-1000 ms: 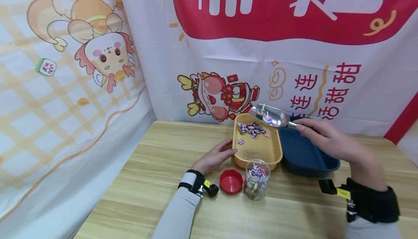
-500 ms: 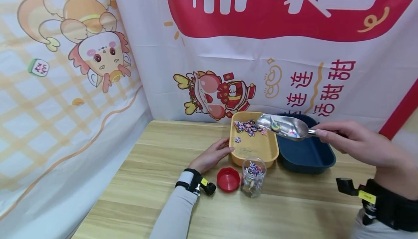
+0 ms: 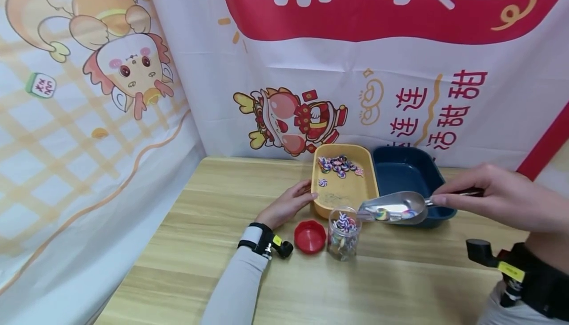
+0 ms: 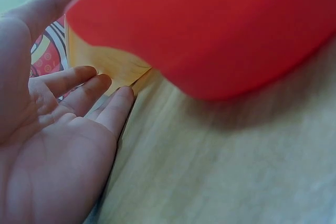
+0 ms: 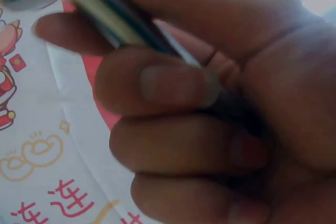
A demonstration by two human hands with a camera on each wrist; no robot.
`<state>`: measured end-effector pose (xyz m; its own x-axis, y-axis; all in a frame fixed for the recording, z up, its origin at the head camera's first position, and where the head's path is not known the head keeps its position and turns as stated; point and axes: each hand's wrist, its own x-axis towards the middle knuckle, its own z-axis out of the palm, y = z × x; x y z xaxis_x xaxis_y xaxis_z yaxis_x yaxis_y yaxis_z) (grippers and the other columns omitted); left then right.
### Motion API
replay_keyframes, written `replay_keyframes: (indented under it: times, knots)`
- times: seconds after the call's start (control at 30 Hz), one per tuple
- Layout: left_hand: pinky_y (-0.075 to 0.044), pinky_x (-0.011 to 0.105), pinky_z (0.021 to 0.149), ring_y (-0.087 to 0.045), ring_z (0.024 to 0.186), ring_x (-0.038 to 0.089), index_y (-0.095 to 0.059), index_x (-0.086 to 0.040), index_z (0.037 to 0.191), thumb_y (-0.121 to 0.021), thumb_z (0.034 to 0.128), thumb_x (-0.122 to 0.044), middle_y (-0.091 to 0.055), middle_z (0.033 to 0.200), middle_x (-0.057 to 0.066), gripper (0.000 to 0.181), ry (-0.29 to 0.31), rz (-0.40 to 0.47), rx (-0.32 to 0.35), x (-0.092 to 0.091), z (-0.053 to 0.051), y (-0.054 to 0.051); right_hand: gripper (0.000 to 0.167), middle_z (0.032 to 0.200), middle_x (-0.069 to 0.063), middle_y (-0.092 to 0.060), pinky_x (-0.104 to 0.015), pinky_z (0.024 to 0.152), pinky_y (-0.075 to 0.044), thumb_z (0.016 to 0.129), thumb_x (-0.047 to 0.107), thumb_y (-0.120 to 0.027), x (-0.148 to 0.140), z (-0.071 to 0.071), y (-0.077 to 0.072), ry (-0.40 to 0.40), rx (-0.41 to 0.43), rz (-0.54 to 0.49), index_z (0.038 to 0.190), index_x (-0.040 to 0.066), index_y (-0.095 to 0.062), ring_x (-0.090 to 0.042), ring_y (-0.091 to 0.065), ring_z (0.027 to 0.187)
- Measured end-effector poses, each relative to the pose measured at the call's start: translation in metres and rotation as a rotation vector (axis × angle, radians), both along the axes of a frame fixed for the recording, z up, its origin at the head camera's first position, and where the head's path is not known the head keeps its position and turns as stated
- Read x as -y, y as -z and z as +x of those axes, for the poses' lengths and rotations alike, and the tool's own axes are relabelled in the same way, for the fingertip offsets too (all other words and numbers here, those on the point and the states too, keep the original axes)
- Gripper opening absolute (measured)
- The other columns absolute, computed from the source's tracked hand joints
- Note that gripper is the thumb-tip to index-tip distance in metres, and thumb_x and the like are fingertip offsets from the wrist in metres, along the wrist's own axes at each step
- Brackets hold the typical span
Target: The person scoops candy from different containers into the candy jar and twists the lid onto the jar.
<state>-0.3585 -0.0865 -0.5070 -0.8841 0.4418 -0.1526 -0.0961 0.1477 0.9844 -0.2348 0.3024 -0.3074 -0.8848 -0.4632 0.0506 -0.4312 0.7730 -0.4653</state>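
Observation:
My right hand grips the handle of a metal scoop, fingers curled round it in the right wrist view. Two swirl-patterned candies lie in the scoop. Its tip is at the rim of a clear jar; whether they touch I cannot tell. Striped candies fill much of the jar. My left hand rests against the left side of a yellow tray, its fingers loosely extended along the outer wall. More swirl candies lie at the tray's far end.
A red scalloped lid lies left of the jar, close to my left wrist. The dark blue tray stands right of the yellow one, partly beneath the scoop. Behind both trays hangs a printed cloth along the wooden table's back edge.
The scoop, still in my right hand, has come from above the yellow tray's far end rightward and then down to the jar's rim, carrying its candies. My left hand stays at the yellow tray.

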Motion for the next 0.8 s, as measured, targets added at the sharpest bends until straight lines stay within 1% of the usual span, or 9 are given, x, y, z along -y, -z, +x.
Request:
replay_keyframes:
  times: [0.1, 0.2, 0.27, 0.37, 0.5, 0.7, 0.8]
  knots:
    - [-0.035, 0.039, 0.122, -0.036, 0.149, 0.022, -0.03, -0.022, 0.162, -0.063, 0.102, -0.038, -0.035, 0.164, 0.002, 0.071, 0.004, 0.016, -0.004, 0.0, 0.0, -0.001, 0.022, 0.084, 0.013, -0.068, -0.021, 0.058, -0.048, 0.095, 0.031, -0.074, 0.008, -0.001, -0.002, 0.015, 0.024, 0.061, 0.112, 0.019, -0.081, -0.009, -0.057, 0.076]
    - [-0.034, 0.04, 0.122, -0.035, 0.15, 0.023, -0.03, -0.02, 0.162, -0.063, 0.1023, -0.036, -0.033, 0.165, 0.003, 0.071, 0.008, 0.03, -0.008, 0.0, -0.001, -0.001, 0.023, 0.085, 0.013, -0.068, -0.021, 0.058, -0.048, 0.095, 0.032, -0.073, 0.012, -0.002, -0.003, 0.0, 0.034, 0.074, 0.112, 0.018, -0.08, -0.008, -0.057, 0.076]
    - [-0.034, 0.039, 0.122, -0.034, 0.15, 0.022, -0.03, -0.02, 0.162, -0.062, 0.1026, -0.036, -0.033, 0.165, 0.003, 0.07, 0.01, 0.035, -0.005, 0.0, -0.001, -0.001, 0.022, 0.084, 0.013, -0.068, -0.021, 0.057, -0.047, 0.095, 0.03, -0.074, 0.013, -0.003, -0.002, -0.01, 0.036, 0.069, 0.112, 0.017, -0.081, -0.009, -0.057, 0.076]
    - [-0.035, 0.038, 0.122, -0.035, 0.15, 0.02, -0.031, -0.022, 0.162, -0.063, 0.1024, -0.037, -0.034, 0.164, 0.001, 0.069, 0.009, 0.03, 0.001, 0.0, -0.001, -0.001, 0.019, 0.081, 0.013, -0.067, -0.021, 0.058, -0.047, 0.094, 0.031, -0.075, 0.013, -0.002, -0.002, 0.001, 0.036, 0.061, 0.109, 0.021, -0.081, -0.01, -0.057, 0.075]
    - [-0.036, 0.038, 0.121, -0.036, 0.149, 0.019, -0.032, -0.023, 0.162, -0.063, 0.1021, -0.038, -0.035, 0.164, 0.0, 0.069, 0.009, 0.013, 0.0, 0.001, -0.001, -0.002, 0.018, 0.08, 0.012, -0.066, -0.022, 0.057, -0.045, 0.094, 0.03, -0.075, 0.012, -0.002, -0.002, -0.001, 0.036, 0.049, 0.108, 0.022, -0.081, -0.011, -0.057, 0.074]
    - [-0.035, 0.038, 0.122, -0.037, 0.149, 0.019, -0.032, -0.022, 0.162, -0.062, 0.1026, -0.039, -0.035, 0.164, 0.0, 0.068, 0.019, 0.011, -0.006, 0.001, -0.001, -0.002, 0.02, 0.082, 0.011, -0.066, -0.022, 0.058, -0.046, 0.094, 0.029, -0.075, 0.01, -0.002, -0.002, 0.002, 0.04, 0.043, 0.11, 0.018, -0.081, -0.01, -0.056, 0.074]
    - [-0.035, 0.039, 0.122, -0.037, 0.149, 0.021, -0.032, -0.023, 0.161, -0.062, 0.1026, -0.037, -0.036, 0.164, 0.001, 0.067, 0.013, 0.022, -0.004, 0.0, 0.0, -0.001, 0.022, 0.081, 0.009, -0.065, -0.022, 0.057, -0.047, 0.094, 0.032, -0.074, 0.011, -0.003, -0.003, 0.027, 0.045, 0.058, 0.11, 0.019, -0.081, -0.011, -0.057, 0.075]
